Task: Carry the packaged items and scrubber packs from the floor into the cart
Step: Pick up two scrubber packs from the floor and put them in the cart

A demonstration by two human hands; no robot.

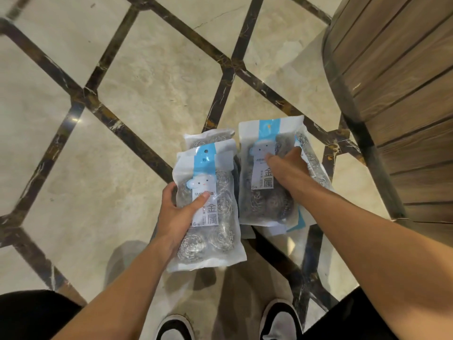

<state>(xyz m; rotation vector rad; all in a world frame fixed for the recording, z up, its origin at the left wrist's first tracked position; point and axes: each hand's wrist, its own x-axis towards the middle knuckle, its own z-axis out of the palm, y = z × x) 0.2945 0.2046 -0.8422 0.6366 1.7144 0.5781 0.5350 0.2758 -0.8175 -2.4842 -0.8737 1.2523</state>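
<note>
My left hand (180,212) grips a stack of clear and blue scrubber packs (210,231) holding steel wool balls, thumb on the front label, fingers round the left edge. A second pack peeks out behind its top. My right hand (286,168) grips another stack of scrubber packs (259,204), thumb across the front, fingers behind the right edge. Both stacks are held up over the floor, side by side. No cart is in view.
Below is a beige marble floor (147,99) with dark diagonal bands. A curved wooden panelled counter (404,82) stands at the right. My two black and white shoes (279,317) show at the bottom edge.
</note>
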